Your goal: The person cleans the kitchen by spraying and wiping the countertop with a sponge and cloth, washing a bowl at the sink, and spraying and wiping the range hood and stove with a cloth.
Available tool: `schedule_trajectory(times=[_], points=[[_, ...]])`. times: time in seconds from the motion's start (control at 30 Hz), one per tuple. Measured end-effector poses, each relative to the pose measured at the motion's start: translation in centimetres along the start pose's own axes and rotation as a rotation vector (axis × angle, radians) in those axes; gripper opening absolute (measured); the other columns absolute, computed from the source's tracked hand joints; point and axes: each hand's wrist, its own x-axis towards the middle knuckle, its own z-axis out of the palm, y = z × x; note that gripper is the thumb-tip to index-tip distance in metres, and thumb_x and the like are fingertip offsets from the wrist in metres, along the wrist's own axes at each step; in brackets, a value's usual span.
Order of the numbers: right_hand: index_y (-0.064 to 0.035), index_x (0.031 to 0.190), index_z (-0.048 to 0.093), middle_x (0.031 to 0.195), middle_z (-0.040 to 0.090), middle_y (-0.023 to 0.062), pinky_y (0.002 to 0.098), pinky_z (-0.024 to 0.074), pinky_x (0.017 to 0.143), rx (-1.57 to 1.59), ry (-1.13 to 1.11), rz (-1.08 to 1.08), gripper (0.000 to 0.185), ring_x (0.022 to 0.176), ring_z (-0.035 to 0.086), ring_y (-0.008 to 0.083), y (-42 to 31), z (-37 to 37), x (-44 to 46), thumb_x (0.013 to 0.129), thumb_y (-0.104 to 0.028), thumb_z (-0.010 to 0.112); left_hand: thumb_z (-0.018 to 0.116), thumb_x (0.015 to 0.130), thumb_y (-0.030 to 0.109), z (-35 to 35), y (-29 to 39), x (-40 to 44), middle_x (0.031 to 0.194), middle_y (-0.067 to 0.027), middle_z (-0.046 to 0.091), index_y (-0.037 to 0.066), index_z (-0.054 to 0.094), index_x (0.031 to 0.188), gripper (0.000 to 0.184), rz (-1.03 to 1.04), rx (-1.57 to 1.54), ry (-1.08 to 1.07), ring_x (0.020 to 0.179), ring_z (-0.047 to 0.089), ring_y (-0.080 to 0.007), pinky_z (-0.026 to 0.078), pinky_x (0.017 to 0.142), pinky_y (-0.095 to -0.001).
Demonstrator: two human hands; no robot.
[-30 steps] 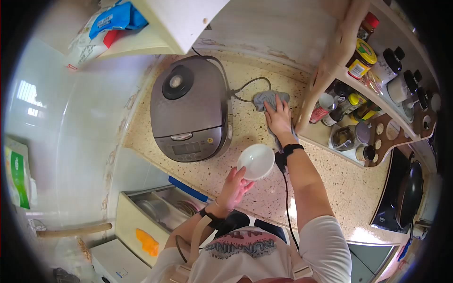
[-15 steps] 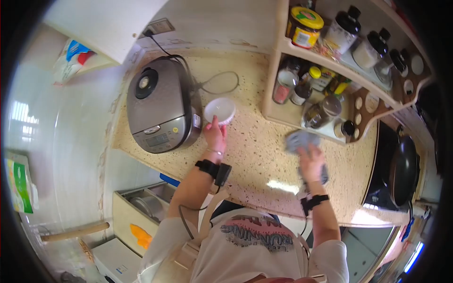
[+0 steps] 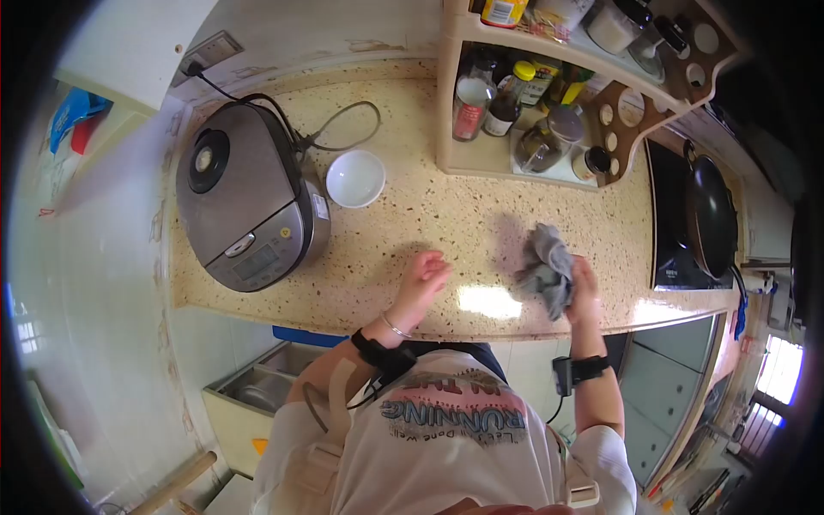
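Right hand (image 3: 584,292) closed on a gray cloth (image 3: 548,268), bunched up, one side gripped, the rest hanging out toward the left. Cloth sits over the right part of the speckled tabletop (image 3: 412,206), near the front edge; a dark patch beside it may be its shadow, but whether its underside touches the stone, cannot tell. Left hand (image 3: 419,287) holds nothing; fingers loosely bent, over the tabletop close to the front edge, well apart from the cloth. White bowl (image 3: 355,179) upright, just beside the rice cooker (image 3: 245,202), out of reach of both hands' fingers: reads as set down and done with for now. Cooker lid shut. Rack (image 3: 447,129) of bottles and jars behind; black pan (image 3: 711,215) on the cooktop (image 3: 666,189), far right. Progress, as judged from the layout: bowl placed, left hand free, cloth not yet put down. How much surface the cloth has covered, or has left, cannot be read from here.
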Motion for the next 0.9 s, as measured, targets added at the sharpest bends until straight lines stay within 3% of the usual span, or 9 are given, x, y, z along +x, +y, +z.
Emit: schedule_trajectory(times=[0.1, 0.2, 0.33, 0.4, 0.53, 0.63, 0.73, 0.8, 0.9], points=[[-0.003, 0.121, 0.052, 0.113, 0.058, 0.0062, 0.0279, 0.0415, 0.093, 0.057, -0.333, 0.049, 0.028, 0.109, 0.053, 0.0164, 0.1, 3.3, -1.3, 0.097, -0.018, 0.05, 0.071, 0.081, 0.025, 3.4, 0.5, -1.7, 0.12, -0.0164, 0.044, 0.002, 0.043, 0.124, 0.056, 0.528, 0.415, 0.209, 0.106, 0.047, -0.0253, 0.046, 0.082, -0.036], [-0.0022, 0.121, 0.052, 0.114, 0.057, 0.0061, 0.0277, 0.0407, 0.093, -0.365, -0.08, -0.276, 0.028, 0.108, 0.053, 0.0157, -0.3, 2.1, -1.7, 0.098, -0.016, 0.047, 0.065, 0.084, 0.038, 2.4, 0.7, -2.0, 0.139, -0.0244, 0.027, 0.005, 0.035, 0.136, 0.068, 0.747, 0.976, 0.246, 0.128, 0.029, -0.0402, 0.031, 0.103, -0.0503], [-0.0089, 0.137, 0.041, 0.141, 0.041, 0.015, 0.0415, 0.0284, 0.107, -1.186, 0.02, -0.508, 0.049, 0.132, 0.036, 0.0295, 2.0, -1.9, -3.2, 0.092, -0.024, 0.053, 0.06, 0.082, 0.05, 4.2, -4.1, 0.3, 0.148, -0.0304, 0.014, 0.007, 0.038, 0.139, 0.075, 0.553, 1.442, 0.067, 0.138, 0.013, -0.0473, 0.014, 0.108, -0.0597], [-0.0136, 0.142, 0.036, 0.149, 0.03, 0.0158, 0.0469, 0.0216, 0.11, -1.679, 0.036, -0.604, 0.056, 0.138, 0.026, 0.0335, 3.5, -2.2, -3.7, 0.09, -0.029, 0.053, 0.06, 0.082, 0.049, 5.2, -4.4, 3.8, 0.149, -0.0268, 0.019, 0.007, 0.045, 0.135, 0.069, 0.76, 1.434, 0.018, 0.138, 0.014, -0.0448, 0.014, 0.108, -0.0597], [-0.0187, 0.146, 0.031, 0.153, 0.022, 0.0139, 0.0486, 0.0152, 0.111, -1.742, 0.057, -0.617, 0.061, 0.141, 0.019, 0.0345, 5.0, -2.7, -3.6, 0.09, -0.034, 0.05, 0.062, 0.08, 0.044, 4.5, -2.8, 7.0, 0.147, -0.0202, 0.029, 0.008, 0.053, 0.127, 0.06, 0.89, 1.387, -0.1, 0.139, 0.019, -0.0386, 0.018, 0.108, -0.0587], [-0.018, 0.146, 0.031, 0.153, 0.022, 0.0141, 0.0484, 0.0149, 0.111, -1.721, 0.039, -0.612, 0.061, 0.141, 0.018, 0.0352, 5.2, -3.1, -3.4, 0.09, -0.033, 0.051, 0.064, 0.078, 0.044, 0.1, -2.1, 3.0, 0.144, -0.0202, 0.035, 0.008, 0.055, 0.123, 0.058, 0.831, 1.522, 0.086, 0.137, 0.024, -0.0365, 0.023, 0.107, -0.0559], [-0.0166, 0.144, 0.035, 0.152, 0.023, 0.0164, 0.0485, 0.0162, 0.111, -1.7, 0.038, -0.631, 0.061, 0.14, 0.019, 0.0366, 4.8, -2.7, -3.7, 0.088, -0.032, 0.053, 0.065, 0.077, 0.041, -4.9, 2.4, -3.1, 0.144, -0.0241, 0.031, 0.004, 0.05, 0.127, 0.064, 0.325, 1.544, 0.189, 0.135, 0.026, -0.0412, 0.026, 0.106, -0.0548], [-0.0159, 0.143, 0.037, 0.151, 0.025, 0.0185, 0.0489, 0.0171, 0.111, -1.654, 0.005, -0.661, 0.06, 0.139, 0.021, 0.0376, 4.6, -2.9, -3.9, 0.088, -0.032, 0.054, 0.061, 0.08, 0.049, -10.9, -2.5, -3.6, 0.144, -0.0263, 0.029, 0.003, 0.044, 0.132, 0.072, 0.502, 1.707, 0.63, 0.133, 0.025, -0.0464, 0.024, 0.106, -0.0581], [-0.0122, 0.138, 0.043, 0.147, 0.03, 0.0216, 0.0502, 0.023, 0.108, -1.413, -0.043, -0.754, 0.058, 0.136, 0.026, 0.0409, 4.1, -3.3, -4.1, 0.084, -0.026, 0.059, 0.056, 0.084, 0.049, -10.7, -3.9, -2.0, 0.143, -0.0331, 0.026, -0.003, 0.04, 0.133, 0.074, 0.439, 1.643, 0.876, 0.131, 0.022, -0.0536, 0.02, 0.107, -0.0598]])
